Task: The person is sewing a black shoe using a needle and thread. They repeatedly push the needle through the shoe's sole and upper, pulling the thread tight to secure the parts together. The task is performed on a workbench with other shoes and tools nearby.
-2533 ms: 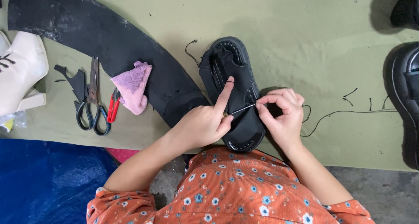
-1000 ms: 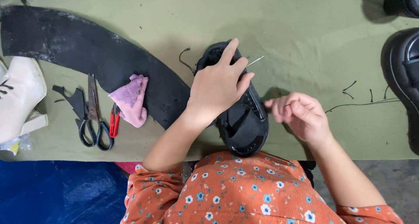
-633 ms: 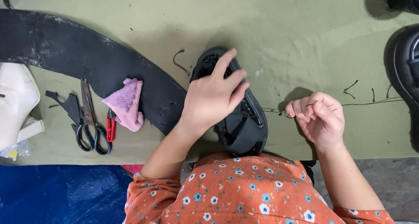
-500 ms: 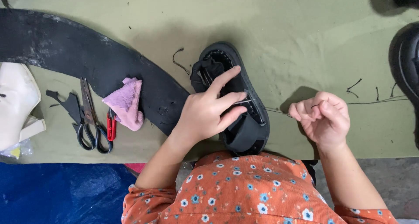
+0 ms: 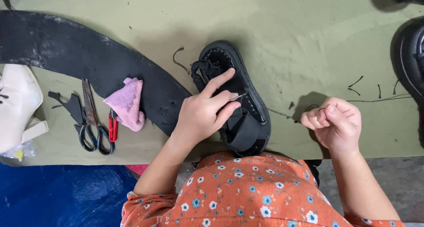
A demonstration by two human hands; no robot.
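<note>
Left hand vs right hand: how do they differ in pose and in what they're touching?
The left hand lies spread on the black sandal, index finger stretched out, a needle under its fingers; the right hand is curled into a fist off to the side, on the green table cover. The left presses the sandal; the right pinches the black thread, away from the sandal. Both are bare.

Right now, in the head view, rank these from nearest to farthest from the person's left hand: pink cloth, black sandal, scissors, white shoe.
1. black sandal: under the left hand.
2. pink cloth: on the curved black sheet.
3. scissors: beyond the cloth.
4. white shoe: at the picture's far edge.
</note>
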